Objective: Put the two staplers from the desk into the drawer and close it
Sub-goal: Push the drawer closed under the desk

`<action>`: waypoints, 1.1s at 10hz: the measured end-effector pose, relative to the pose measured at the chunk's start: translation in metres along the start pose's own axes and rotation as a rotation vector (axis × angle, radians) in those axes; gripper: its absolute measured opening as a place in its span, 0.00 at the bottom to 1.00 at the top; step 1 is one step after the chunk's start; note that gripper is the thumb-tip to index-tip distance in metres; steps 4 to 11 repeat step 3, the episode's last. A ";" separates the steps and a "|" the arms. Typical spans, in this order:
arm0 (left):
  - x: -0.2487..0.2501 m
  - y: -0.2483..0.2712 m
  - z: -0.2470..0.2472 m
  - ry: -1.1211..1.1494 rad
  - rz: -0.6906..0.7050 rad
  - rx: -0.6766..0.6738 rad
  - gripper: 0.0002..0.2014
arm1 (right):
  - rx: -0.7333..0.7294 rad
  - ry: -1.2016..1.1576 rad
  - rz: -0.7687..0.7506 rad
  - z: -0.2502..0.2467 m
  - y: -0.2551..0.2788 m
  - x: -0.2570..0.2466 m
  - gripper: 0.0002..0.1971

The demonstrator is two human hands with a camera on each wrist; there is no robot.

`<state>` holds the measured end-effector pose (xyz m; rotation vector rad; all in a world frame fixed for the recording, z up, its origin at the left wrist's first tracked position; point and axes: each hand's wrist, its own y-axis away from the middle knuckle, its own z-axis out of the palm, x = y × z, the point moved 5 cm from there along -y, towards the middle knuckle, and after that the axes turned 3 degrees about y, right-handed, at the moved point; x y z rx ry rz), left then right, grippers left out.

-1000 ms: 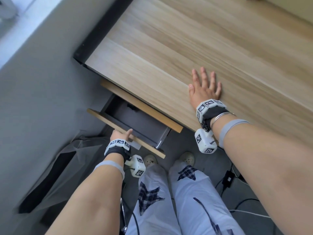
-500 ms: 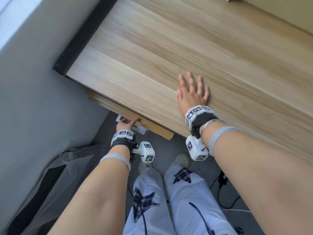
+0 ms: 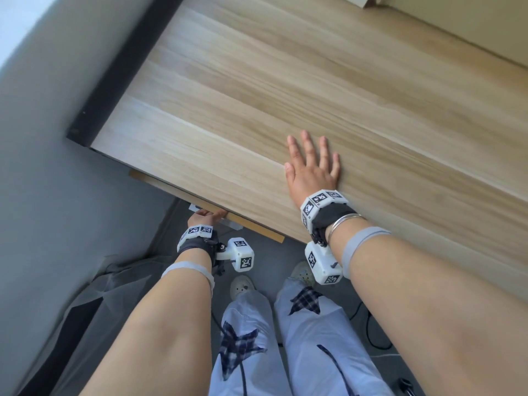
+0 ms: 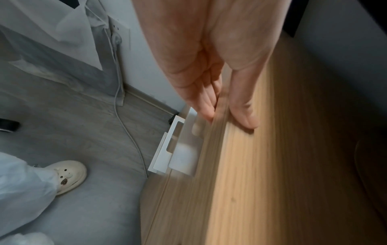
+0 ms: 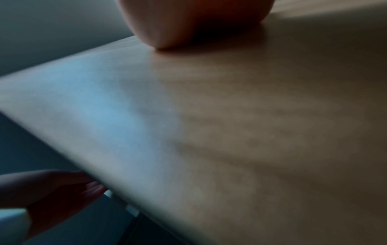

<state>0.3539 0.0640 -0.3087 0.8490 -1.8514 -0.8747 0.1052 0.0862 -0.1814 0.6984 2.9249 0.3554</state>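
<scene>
The wooden drawer front (image 3: pixel 257 227) sits pushed in under the front edge of the desk (image 3: pixel 285 81); only a thin strip of it shows. My left hand (image 3: pixel 205 217) rests against its upper edge beside the white handle (image 4: pixel 167 152). In the left wrist view the left hand (image 4: pixel 228 116) has straight fingers (image 4: pixel 206 106) and a straight thumb lying along the wood. Further right, my right hand (image 3: pixel 311 164) lies flat on the desktop, fingers spread, holding nothing. No stapler is in view, and the drawer's inside is hidden.
A grey wall (image 3: pixel 43 138) runs along the desk's left end. A grey bag (image 3: pixel 100 310) lies on the floor at the left, and cables (image 3: pixel 371 332) trail on the right. My legs and shoes (image 3: pixel 243 285) stand below the drawer. A box corner (image 3: pixel 368 0) shows at the desk's far edge.
The drawer stood open a second ago and has slid in under the desk, with my left hand moving in along with it. My right hand stayed flat on the desktop.
</scene>
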 end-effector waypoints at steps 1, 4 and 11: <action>0.006 0.000 -0.001 -0.117 -0.012 0.030 0.22 | -0.008 0.001 -0.002 0.000 -0.002 0.000 0.28; 0.008 0.003 -0.004 -0.211 0.075 -0.107 0.17 | -0.028 -0.003 -0.010 -0.001 -0.003 -0.001 0.28; 0.008 0.003 -0.004 -0.211 0.075 -0.107 0.17 | -0.028 -0.003 -0.010 -0.001 -0.003 -0.001 0.28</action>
